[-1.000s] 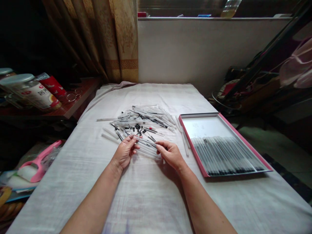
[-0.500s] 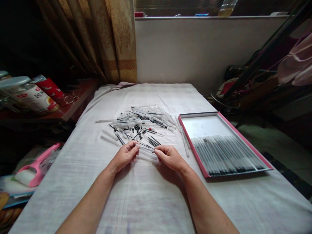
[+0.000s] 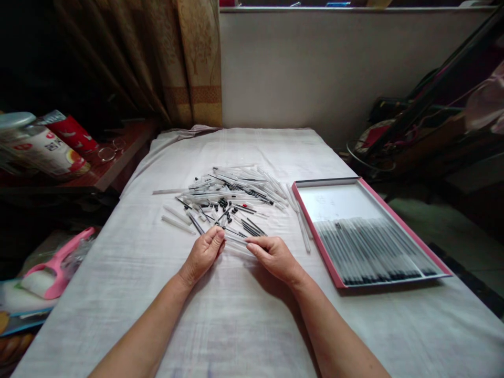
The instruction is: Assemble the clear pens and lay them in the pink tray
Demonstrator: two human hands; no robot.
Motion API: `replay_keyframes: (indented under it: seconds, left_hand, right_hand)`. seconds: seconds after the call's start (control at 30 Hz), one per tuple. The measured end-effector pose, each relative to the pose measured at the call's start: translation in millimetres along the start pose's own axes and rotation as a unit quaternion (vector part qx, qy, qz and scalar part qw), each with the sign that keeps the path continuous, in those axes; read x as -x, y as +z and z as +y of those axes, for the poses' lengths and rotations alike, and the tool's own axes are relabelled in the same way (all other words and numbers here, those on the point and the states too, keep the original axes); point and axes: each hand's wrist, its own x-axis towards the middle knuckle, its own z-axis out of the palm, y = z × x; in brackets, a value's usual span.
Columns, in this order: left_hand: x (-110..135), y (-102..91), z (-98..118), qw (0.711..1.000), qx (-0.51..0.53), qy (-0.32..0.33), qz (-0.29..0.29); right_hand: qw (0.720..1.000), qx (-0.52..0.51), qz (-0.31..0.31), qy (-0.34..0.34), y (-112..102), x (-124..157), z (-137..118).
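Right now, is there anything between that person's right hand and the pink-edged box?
Yes: a few loose clear tubes lie on the cloth along the box's left side, between the right hand and the pink-edged box. Beyond them stands the box's pink side wall.

One box (image 3: 405, 227), holding pens (image 3: 370, 254) packed too tightly to count. Left of the box: one left hand (image 3: 202, 254), one right hand (image 3: 273, 255), one red plug (image 3: 244, 205), black plugs (image 3: 223, 202) and tubes (image 3: 205, 198) too jumbled to count. Farther left of it: one jar (image 3: 43, 156), one can (image 3: 73, 133).
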Motion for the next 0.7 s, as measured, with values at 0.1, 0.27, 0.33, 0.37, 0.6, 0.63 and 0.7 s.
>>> replay_keyframes:
  seconds: [0.1,0.27,0.33,0.37,0.6,0.63,0.7]
  left_hand:
    - [0,-1.0,-1,1.0,0.0,-0.005,-0.008]
    - [0,-0.7,0,1.0,0.003,-0.008,-0.005]
    - [-1,0.2,0,1.0,0.004,-0.008,-0.001]
    - [-1,0.7,0,1.0,0.006,-0.008,0.003]
    - [-2,1.3,0,0.998,0.047,-0.006,0.032]
    - [-2,0.8,0,0.998,0.05,-0.005,0.036]
    - [-2,0.2,0,0.998,0.051,-0.003,0.041]
  right_hand:
    - [1.0,0.005,-0.001,-0.004,1,0,-1]
    - [1.0,0.02,0.014,-0.006,4,0,-1]
    - [0.999,0.028,0.022,-0.014,6,0,-2]
    - [0.999,0.034,0.023,-0.02,6,0,-3]
    - [0.989,0.122,0.073,-0.039,-10,0,-18]
    - [0.987,0.121,0.101,-0.044,-17,2,-20]
    - [0.978,0.115,0.169,-0.046,-37,7,-20]
